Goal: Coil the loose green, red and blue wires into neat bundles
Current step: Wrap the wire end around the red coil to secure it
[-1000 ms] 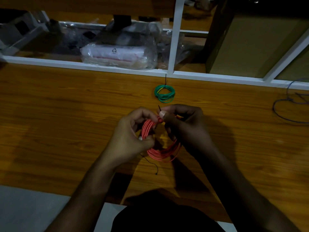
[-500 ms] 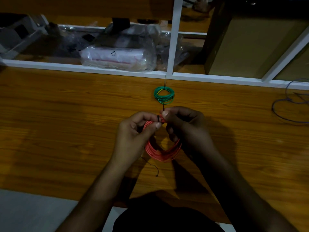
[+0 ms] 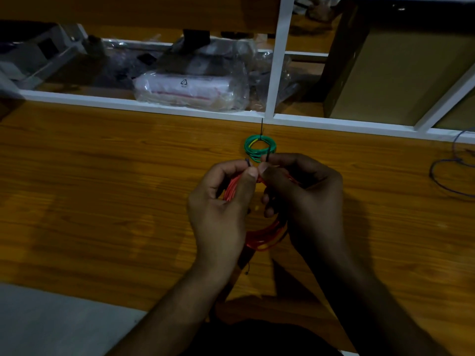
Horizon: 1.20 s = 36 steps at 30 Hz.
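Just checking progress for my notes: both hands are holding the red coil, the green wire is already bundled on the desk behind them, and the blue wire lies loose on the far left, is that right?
Not quite: the blue wire lies loose on the far right of the desk, as the head view shows. The rest stands: the left hand and right hand hold the red coil, with the green bundle behind them.

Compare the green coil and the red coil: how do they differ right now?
The green coil lies free on the table; the red coil is held up between the left hand and right hand. The green coil looks smaller than the red coil. The green coil has a black tie sticking up and looks finished; at the red coil's top the fingers pinch a thin black tie. Both are round, many-looped bundles.
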Tool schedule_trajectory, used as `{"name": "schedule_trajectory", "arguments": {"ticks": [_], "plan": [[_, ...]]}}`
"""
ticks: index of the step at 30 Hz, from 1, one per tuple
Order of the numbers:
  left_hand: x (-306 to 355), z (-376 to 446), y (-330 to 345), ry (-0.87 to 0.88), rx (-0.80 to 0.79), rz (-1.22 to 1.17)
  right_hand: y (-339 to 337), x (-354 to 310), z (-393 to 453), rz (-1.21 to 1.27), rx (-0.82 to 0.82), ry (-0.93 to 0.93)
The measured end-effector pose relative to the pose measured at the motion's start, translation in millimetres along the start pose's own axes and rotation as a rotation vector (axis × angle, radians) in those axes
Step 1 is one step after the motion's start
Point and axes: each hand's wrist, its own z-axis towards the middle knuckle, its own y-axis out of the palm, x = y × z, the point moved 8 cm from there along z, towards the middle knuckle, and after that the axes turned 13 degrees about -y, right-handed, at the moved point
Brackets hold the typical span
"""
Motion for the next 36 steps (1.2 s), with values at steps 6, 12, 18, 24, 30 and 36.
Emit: {"name": "schedule_trajectory", "arguments": {"ticks": [6,12,18,24,30,36], "plan": [[19,-1,-2,0.107,0.109,0.051,6,-22,-2,-0.028,0.011,-0.102],[30,0,0,0.13,0.066,0.098,8,-35,-2,-0.052,-0.027,-0.118],[27,1,2,0.074,-0.005,0.007,1,-45,7,-0.059,-0.08,-0.077],[16,5,4,-0.074,-0.013,-0.251,3,-45,7,-0.062,-0.028,-0.116],[6,8,6,-0.221,-0.006,-0.394,7,-46,6,-0.076,-0.026,-0.133],[-1,9,9,-0.282,-0.035,-0.432,8,-48,6,-0.136,-0.003,-0.131]]}}
